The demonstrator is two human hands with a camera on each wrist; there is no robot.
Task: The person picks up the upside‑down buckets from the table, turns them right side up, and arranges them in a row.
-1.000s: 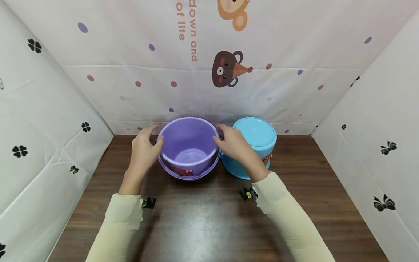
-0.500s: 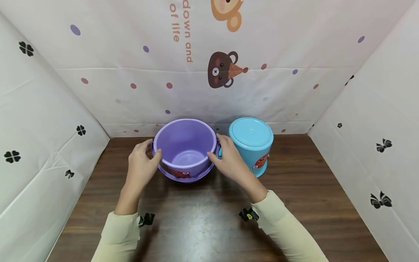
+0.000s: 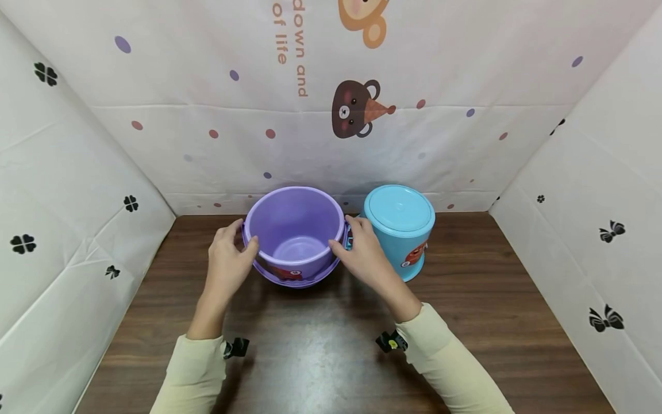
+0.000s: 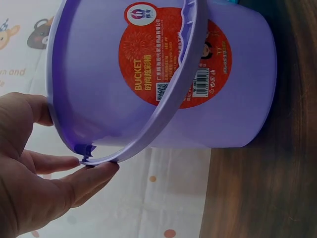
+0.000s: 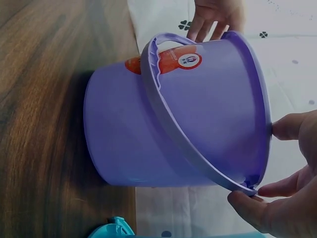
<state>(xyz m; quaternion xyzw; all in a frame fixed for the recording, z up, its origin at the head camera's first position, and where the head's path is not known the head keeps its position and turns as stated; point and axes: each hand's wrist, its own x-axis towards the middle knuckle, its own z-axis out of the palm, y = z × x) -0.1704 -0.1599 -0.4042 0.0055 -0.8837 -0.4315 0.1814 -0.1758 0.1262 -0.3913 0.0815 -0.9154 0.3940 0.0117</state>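
- pinching with one left hand [image 3: 229, 261] at the left side of one purple bucket [image 3: 295, 221], thumb on the rim, fingers against the end of the handle [image 5: 173, 131]
- pinching likewise with one right hand [image 3: 364, 253] at the opposite side, thumb on the rim, fingers at the handle's other end, so two hands on one bucket
- upright, open mouth up, on one brown wooden table [image 3: 315, 356], near the back edge, left of its middle
- bearing one handle, swung down across the front, and one round red sticker [image 4: 141, 54], partly covered by it
- just right of the right hand, counting one blue container [image 3: 399, 231], near the back edge, right of its middle, with a flat round top and a second red sticker [image 3: 415, 255]
- reaching in from the front side in two pale yellow sleeves [image 3: 193, 368], with two small black objects [image 3: 237, 348] by the cuffs, details too small to tell
- bordering the table's left, back and right edges, counting three white printed panels [image 3: 176, 155]
- on the back one, showing one whole brown bear head [image 3: 349, 110]; on the right one, two large black bows [image 3: 606, 319]
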